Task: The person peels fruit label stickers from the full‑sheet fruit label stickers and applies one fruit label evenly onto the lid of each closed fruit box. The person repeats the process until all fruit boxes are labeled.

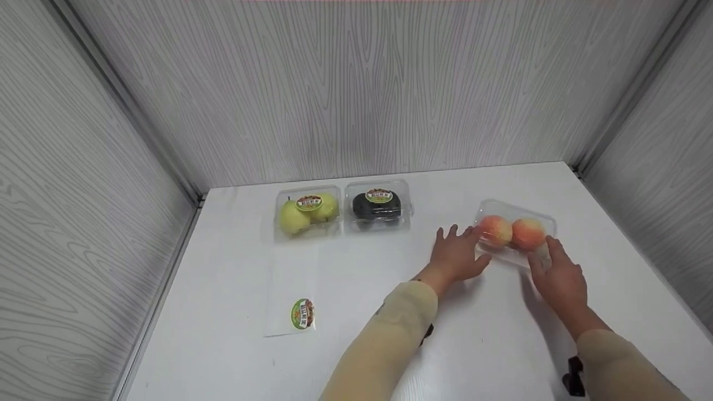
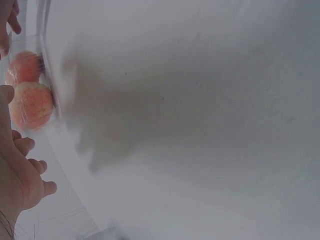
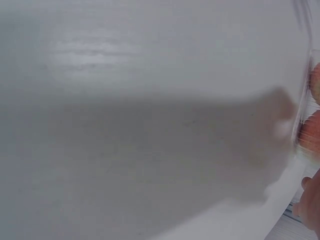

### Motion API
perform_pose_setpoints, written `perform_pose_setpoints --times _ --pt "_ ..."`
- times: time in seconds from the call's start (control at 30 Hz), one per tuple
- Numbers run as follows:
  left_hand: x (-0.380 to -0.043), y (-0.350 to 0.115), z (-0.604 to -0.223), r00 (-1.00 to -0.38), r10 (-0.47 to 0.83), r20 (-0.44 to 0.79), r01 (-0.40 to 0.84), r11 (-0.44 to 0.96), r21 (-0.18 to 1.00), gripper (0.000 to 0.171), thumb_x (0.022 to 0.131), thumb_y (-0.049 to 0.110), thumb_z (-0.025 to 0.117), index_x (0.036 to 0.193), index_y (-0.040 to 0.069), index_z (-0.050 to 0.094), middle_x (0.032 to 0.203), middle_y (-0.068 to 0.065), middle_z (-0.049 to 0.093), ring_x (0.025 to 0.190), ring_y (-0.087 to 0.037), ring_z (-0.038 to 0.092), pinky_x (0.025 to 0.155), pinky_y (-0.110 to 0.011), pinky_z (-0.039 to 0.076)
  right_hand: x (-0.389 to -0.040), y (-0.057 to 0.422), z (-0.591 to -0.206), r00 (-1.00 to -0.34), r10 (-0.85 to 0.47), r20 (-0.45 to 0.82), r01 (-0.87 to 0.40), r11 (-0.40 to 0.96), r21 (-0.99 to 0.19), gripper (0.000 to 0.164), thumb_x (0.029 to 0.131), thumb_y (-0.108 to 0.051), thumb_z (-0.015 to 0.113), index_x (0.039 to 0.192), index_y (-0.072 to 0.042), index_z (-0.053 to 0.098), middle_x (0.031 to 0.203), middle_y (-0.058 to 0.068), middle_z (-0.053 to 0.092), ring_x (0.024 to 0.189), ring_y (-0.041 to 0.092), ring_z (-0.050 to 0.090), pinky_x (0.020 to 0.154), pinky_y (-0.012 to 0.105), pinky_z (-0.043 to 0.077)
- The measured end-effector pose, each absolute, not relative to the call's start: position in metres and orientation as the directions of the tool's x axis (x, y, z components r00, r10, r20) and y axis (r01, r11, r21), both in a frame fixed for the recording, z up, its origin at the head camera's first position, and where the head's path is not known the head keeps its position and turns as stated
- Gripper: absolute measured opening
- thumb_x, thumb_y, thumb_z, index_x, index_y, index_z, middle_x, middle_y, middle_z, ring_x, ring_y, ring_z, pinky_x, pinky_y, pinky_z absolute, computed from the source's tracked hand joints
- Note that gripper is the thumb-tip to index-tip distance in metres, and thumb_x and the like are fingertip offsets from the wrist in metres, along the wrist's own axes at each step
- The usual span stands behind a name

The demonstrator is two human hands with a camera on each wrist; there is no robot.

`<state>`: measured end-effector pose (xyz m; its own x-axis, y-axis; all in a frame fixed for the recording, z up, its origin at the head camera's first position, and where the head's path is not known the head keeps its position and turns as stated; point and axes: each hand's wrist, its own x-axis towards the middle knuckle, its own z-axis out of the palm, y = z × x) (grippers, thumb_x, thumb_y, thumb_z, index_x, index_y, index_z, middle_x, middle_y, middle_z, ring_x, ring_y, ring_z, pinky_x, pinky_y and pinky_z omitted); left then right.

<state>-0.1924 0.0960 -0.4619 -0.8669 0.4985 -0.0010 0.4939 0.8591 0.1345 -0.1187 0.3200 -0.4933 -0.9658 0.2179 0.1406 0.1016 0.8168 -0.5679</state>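
Observation:
A clear plastic clamshell box (image 1: 509,207) with two orange-pink peaches (image 1: 528,234) in it sits at the right of the white table, slightly turned. My left hand (image 1: 457,256) is at its left side, fingers spread and fingertips by the box's edge. At the front right corner is my right hand (image 1: 561,281), its fingers extended along that side. Whether either hand presses on the plastic I cannot tell. The left wrist view has the peaches (image 2: 31,105) beside the left hand (image 2: 20,175); the right wrist view catches part of the peaches (image 3: 311,132) at its edge.
Two more clear boxes stand near the back wall: one with yellow-green pears (image 1: 295,218), one with dark fruit (image 1: 376,206), each bearing a label. A clear sheet with one round sticker (image 1: 302,314) lies front left. Grey wood-grain panels (image 1: 356,89) enclose the white table (image 1: 223,289).

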Motion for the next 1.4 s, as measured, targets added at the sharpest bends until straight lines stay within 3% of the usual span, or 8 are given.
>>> perform_pose_setpoints --times 0.57,1.4 --pt "-0.175 0.059 -0.460 -0.882 0.471 0.015 0.469 0.877 0.107 0.068 0.106 0.061 0.048 0.164 0.028 0.039 0.160 0.009 0.051 0.153 -0.025 0.039 0.125 -0.053 0.025 -0.115 0.292 -0.493 -0.985 0.155 0.076 0.083 0.809 -0.581 0.077 0.112 -0.051 0.040 0.166 0.001 0.023 0.167 0.032 0.023 0.149 0.058 0.028 0.120 0.074 0.015" --pt "-0.147 0.001 -0.456 -0.894 0.447 0.044 0.449 0.891 0.067 0.067 0.105 0.061 0.051 0.161 0.025 0.045 0.156 0.006 0.056 0.150 -0.025 0.044 0.126 -0.057 0.022 -0.108 0.251 -0.492 -0.988 0.042 0.145 -0.050 0.817 -0.574 0.074 0.112 -0.047 0.047 0.165 0.001 0.028 0.167 0.031 0.028 0.151 0.055 0.029 0.121 0.072 0.015"
